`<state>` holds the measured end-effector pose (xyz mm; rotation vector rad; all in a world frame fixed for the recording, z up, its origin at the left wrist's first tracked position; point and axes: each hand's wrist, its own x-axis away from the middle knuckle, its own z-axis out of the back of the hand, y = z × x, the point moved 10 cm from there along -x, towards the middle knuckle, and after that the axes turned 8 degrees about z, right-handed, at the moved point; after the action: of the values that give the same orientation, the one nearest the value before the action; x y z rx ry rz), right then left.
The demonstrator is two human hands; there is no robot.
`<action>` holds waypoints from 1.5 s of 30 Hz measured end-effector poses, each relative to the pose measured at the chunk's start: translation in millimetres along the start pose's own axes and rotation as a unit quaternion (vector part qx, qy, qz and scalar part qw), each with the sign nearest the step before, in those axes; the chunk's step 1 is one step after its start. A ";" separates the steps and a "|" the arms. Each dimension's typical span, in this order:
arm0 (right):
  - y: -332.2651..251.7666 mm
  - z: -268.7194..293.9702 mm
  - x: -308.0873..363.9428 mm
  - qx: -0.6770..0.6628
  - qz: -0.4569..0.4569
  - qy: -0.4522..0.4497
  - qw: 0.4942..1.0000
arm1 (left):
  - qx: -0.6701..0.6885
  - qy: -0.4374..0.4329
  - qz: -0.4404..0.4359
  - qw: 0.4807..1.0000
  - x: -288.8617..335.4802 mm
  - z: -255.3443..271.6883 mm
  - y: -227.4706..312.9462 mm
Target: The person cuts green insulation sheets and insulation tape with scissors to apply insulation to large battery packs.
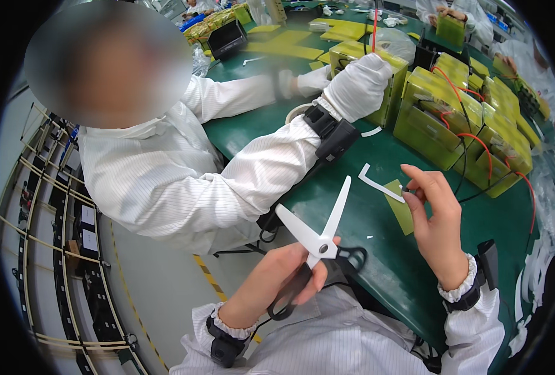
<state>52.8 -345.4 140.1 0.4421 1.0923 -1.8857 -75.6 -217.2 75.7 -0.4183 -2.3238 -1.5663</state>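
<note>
My left hand grips a pair of scissors with white blades and black handles. The blades are spread apart and point up and away from me. My right hand is above the table's near right part, with thumb and forefinger pinched around a small dark bit too small to name. Close to these fingertips is the end of a bent white strip; whether they touch it I cannot tell. A flat yellow-green sheet lies beneath the strip, partly covered by it.
Yellow-green wrapped battery packs with red and black wires stand at the right of the green table. A co-worker's gloved hand is at a pack beyond my scissors. White strips hang along the right edge. Racks stand left.
</note>
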 end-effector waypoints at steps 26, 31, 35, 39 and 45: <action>60.6 -47.9 70.1 -0.363 -0.285 -0.043 0.886 | -0.268 0.281 -0.251 0.887 -18.0 30.9 -45.3; 68.0 -53.4 75.0 -0.408 -0.340 -0.040 0.847 | -0.148 0.289 -0.178 0.929 -25.2 44.0 -52.8; 74.6 -62.8 84.0 -0.437 -0.398 -0.048 0.805 | -0.149 0.244 -0.082 0.955 -33.2 42.1 -57.7; 72.5 -62.7 84.6 -0.438 -0.357 -0.065 0.823 | -0.179 0.243 -0.071 0.951 -36.5 42.8 -60.1; 50.4 -64.7 72.3 -0.340 -0.281 -0.118 0.890 | -0.191 0.271 -0.087 0.940 -35.1 45.6 -56.8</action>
<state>47.6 -340.3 31.0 -0.5478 1.7275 -1.7902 -70.7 -197.7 -2.6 0.1378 -1.6777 -1.9242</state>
